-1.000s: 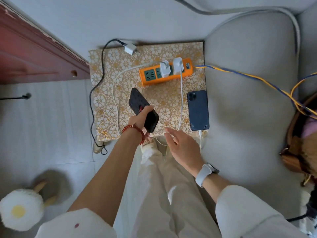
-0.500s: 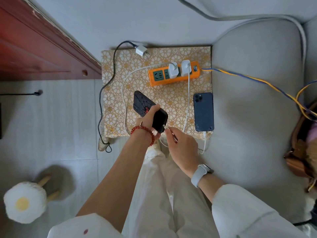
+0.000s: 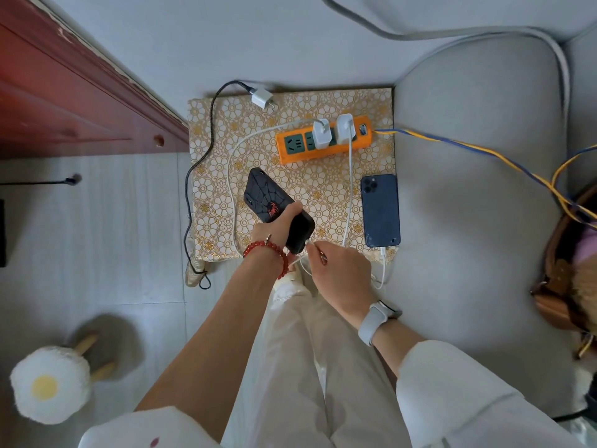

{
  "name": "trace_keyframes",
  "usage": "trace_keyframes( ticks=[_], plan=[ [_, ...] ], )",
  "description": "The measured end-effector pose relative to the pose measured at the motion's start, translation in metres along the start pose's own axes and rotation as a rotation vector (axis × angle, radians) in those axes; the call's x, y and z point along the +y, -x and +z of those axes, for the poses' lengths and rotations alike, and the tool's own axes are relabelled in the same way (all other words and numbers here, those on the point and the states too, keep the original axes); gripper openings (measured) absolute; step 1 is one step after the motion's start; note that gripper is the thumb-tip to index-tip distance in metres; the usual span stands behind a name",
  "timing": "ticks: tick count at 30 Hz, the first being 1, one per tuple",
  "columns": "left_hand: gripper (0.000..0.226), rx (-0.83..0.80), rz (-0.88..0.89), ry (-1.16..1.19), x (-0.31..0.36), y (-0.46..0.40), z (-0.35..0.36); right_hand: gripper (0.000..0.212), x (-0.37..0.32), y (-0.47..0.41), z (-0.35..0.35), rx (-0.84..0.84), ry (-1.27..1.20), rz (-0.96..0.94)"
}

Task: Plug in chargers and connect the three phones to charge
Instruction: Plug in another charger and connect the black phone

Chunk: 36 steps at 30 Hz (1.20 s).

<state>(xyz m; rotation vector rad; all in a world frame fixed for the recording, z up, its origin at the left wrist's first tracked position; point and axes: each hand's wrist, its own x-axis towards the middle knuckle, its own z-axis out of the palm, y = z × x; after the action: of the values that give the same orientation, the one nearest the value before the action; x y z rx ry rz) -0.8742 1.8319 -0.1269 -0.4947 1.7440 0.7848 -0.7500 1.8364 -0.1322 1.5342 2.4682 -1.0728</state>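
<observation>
Nearest us, our right hand [image 3: 339, 273] pinches the plug of a white cable [image 3: 230, 176] and holds it at the bottom edge of the black phone [image 3: 277, 210]; whether the plug is seated we cannot tell. Our left hand [image 3: 276, 226], at nine o'clock of the right, grips that phone around its lower half, fingers curled over the spider-web case, tilting it above the floral-patterned mat [image 3: 219, 202]. At three o'clock of it the blue phone [image 3: 380, 211] lies face down, cable attached at its near end. Farther, at twelve o'clock, the orange power strip [image 3: 292, 147] carries two white chargers [image 3: 321, 134]. Beyond, at eleven o'clock, a loose white charger [image 3: 261, 98] with black cord lies unplugged.
</observation>
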Motion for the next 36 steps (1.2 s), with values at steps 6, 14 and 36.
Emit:
trace_keyframes(
  ticks=[6,14,36],
  plan=[
    [0.044,0.020,0.046,-0.055,-0.005,0.007,0.006,0.038,0.005,0.009,0.014,0.075,0.078,-0.032],
    [0.053,-0.022,-0.103,-0.003,-0.010,-0.002,0.002,0.044,0.013,0.008,0.015,0.102,0.083,-0.043],
    [0.087,0.194,0.354,-0.857,-0.049,-0.040,0.081,0.024,0.114,-0.041,-0.048,-0.051,-0.076,0.291]
  ],
)
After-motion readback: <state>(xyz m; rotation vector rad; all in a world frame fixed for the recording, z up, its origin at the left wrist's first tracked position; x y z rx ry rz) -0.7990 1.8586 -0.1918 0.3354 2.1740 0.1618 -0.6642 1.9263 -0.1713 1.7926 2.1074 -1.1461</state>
